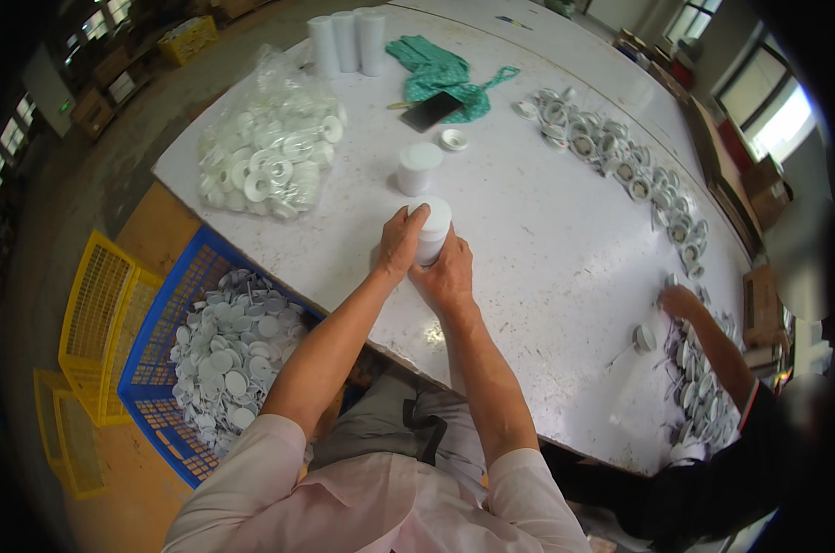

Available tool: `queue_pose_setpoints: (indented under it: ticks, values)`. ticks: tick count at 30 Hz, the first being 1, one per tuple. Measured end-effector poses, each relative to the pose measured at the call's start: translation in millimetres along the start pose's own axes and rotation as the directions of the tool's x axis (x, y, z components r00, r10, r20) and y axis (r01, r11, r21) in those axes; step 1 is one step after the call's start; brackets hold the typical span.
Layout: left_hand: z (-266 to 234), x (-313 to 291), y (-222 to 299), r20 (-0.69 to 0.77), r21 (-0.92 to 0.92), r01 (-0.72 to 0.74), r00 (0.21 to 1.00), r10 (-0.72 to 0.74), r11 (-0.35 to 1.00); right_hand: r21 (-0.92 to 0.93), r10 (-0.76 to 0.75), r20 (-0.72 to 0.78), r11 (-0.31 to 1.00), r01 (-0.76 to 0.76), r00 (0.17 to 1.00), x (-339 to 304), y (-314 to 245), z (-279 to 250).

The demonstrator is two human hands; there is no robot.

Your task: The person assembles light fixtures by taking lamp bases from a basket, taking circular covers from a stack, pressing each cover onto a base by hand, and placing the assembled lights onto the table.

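A short stack of white round caps (433, 228) stands on the white table (546, 230) right in front of me. My left hand (401, 241) wraps its left side, thumb up by the top cap. My right hand (448, 275) grips the stack's lower right side. A second small white cap stack (419, 167) stands just beyond, untouched, with one loose white ring cap (453, 139) behind it.
A clear bag of white caps (272, 152) lies at the table's left. Three tall cap stacks (347, 41), a green cloth (443, 76) and a dark phone (431, 111) lie far back. A blue crate of white discs (224, 355) and yellow crates (94, 318) sit left. Another person's hand (683, 302) works among caps at right.
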State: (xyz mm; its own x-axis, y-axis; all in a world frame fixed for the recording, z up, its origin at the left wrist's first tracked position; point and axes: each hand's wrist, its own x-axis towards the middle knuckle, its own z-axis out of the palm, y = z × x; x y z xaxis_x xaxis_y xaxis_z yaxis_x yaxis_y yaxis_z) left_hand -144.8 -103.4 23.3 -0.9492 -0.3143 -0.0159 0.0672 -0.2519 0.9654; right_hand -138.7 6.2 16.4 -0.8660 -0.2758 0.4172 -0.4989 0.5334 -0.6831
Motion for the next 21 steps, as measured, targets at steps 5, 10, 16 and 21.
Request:
queue_pose_setpoints:
  ticks: [5,10,16,21]
  values:
    - [24.8,0.8,-26.3,-0.020,0.086,-0.026,0.999,0.028,0.996,-0.014,-0.008,-0.038,1.000,0.008,0.999,-12.4,38.2,-12.9]
    - [67.9,-21.7,-17.9,0.065,0.004,0.042,0.997,-0.042,0.999,-0.127,0.079,-0.087,0.988,-0.090,0.993,-30.6,51.9,-47.5]
    - [88.2,-34.4,-15.4,0.101,0.068,0.088,0.990,-0.094,0.994,-0.119,0.165,-0.056,0.978,-0.171,0.985,-41.3,51.3,-69.0]
    - [83.6,-30.3,-16.0,0.150,0.048,0.117,0.981,-0.123,0.992,-0.082,0.154,0.004,0.985,-0.153,0.988,-55.7,53.5,-92.1]
